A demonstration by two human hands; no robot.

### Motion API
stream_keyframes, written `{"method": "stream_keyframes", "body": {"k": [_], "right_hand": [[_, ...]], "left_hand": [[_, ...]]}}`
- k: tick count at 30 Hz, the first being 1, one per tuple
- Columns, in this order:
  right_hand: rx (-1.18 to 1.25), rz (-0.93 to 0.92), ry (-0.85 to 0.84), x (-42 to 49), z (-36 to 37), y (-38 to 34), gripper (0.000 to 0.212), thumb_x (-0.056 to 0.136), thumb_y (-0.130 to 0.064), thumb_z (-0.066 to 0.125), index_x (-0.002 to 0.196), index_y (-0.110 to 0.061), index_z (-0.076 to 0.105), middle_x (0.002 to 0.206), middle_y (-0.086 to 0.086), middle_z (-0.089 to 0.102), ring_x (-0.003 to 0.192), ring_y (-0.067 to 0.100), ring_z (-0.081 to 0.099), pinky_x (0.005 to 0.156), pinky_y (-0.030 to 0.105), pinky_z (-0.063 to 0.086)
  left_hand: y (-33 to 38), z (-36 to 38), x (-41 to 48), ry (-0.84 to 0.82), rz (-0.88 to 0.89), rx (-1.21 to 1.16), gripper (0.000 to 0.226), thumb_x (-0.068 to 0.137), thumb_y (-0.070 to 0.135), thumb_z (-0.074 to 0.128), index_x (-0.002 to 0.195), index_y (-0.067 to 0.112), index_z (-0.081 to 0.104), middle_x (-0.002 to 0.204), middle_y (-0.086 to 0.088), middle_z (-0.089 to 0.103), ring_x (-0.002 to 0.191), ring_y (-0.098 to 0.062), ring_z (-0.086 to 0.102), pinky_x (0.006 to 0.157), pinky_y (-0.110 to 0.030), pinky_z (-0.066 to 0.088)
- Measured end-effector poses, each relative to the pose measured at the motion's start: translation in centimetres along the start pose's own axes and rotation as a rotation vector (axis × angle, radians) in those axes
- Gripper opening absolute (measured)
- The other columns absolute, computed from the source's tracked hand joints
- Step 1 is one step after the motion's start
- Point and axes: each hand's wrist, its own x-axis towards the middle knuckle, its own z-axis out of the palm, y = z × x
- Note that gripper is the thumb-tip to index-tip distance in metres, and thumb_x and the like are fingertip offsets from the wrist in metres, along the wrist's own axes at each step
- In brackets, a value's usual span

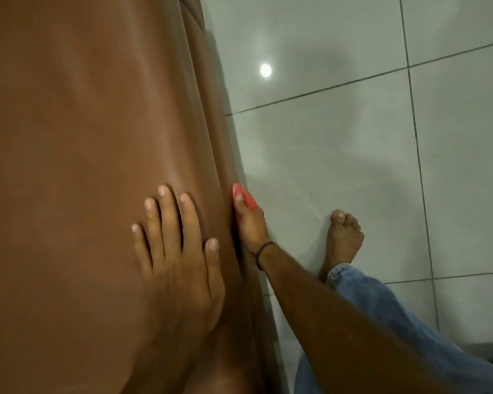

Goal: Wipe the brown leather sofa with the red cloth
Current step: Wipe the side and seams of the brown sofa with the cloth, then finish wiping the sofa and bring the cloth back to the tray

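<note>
Wiping down the sofa's side, cloth pinned under the right hand.

Nearest, at the lower right of the frame, a jeans leg [382,302] and the right forearm reach in; the right hand [249,223] presses the cloth [246,199] against the sofa's outer face, fingers closed over it so only a red corner shows past the fingertips, at centre frame. Just left of it, the left hand [177,251] lies flat on the sofa [83,123], fingers spread wide, holding nothing, bracing. A bare foot [343,237] stands on the floor [353,123], which fills the upper right. The wiping looks mid-stroke along the side panel; next, I'd judge, the cloth should slide further along that edge, kept flat with steady pressure.
</note>
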Motion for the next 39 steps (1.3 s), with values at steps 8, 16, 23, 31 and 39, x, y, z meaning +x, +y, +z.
{"method": "stream_keyframes", "body": {"k": [8, 16, 23, 31, 39], "right_hand": [[-0.122, 0.150, 0.041, -7.6, -3.1, 3.3, 0.048, 0.114, -0.023, 0.049, 0.160, -0.009, 0.049, 0.171, 0.009, 0.048, 0.162, 0.026, 0.041, 0.132, 0.032, 0.030], [0.436, 0.253, -0.022, -12.6, -6.4, -5.8, 0.058, 0.110, -0.044, 0.051, 0.158, -0.011, 0.053, 0.163, 0.018, 0.057, 0.154, 0.034, 0.052, 0.133, 0.053, 0.035], [0.713, 0.189, 0.000, -21.6, -19.5, -15.4, 0.064, 0.106, -0.056, 0.055, 0.153, -0.013, 0.060, 0.155, 0.023, 0.064, 0.137, 0.040, 0.068, 0.109, 0.054, 0.060], [0.625, 0.076, 0.365, -25.3, -37.1, -23.7, 0.064, 0.080, -0.026, 0.057, 0.138, 0.001, 0.066, 0.122, 0.027, 0.080, 0.115, 0.048, 0.069, 0.092, 0.052, 0.055], [0.385, -0.036, 0.725, -24.6, -52.5, -30.5, 0.023, 0.097, -0.004, 0.065, 0.094, -0.023, 0.077, 0.103, 0.010, 0.080, 0.104, 0.032, 0.073, 0.100, 0.053, 0.060]], "left_hand": [[0.5, 0.0, -0.1, 0.024, -0.033, -0.043, 0.067, 0.111, 0.032, 0.030, 0.171, 0.010, 0.011, 0.181, -0.013, 0.002, 0.168, -0.032, -0.001, 0.135, -0.058, 0.006], [3.8, -3.6, 0.6, -0.082, -0.129, -0.503, 0.071, 0.105, 0.045, 0.037, 0.169, 0.015, 0.027, 0.181, -0.007, 0.009, 0.168, -0.025, 0.001, 0.135, -0.046, 0.002], [17.9, -6.4, 1.9, -0.636, -0.308, -1.044, 0.039, 0.094, 0.060, 0.066, 0.115, 0.030, 0.079, 0.118, 0.006, 0.077, 0.112, -0.021, 0.072, 0.101, -0.033, 0.054], [38.4, -9.1, 3.0, -0.889, 0.016, -0.978, 0.038, 0.079, 0.025, 0.093, 0.114, 0.022, 0.079, 0.111, 0.000, 0.080, 0.109, -0.021, 0.075, 0.096, -0.043, 0.064], [60.5, -6.9, 4.9, -0.741, 0.257, -0.665, 0.044, 0.083, 0.025, 0.086, 0.124, 0.024, 0.072, 0.115, 0.004, 0.076, 0.105, -0.020, 0.071, 0.092, -0.035, 0.057]]}}
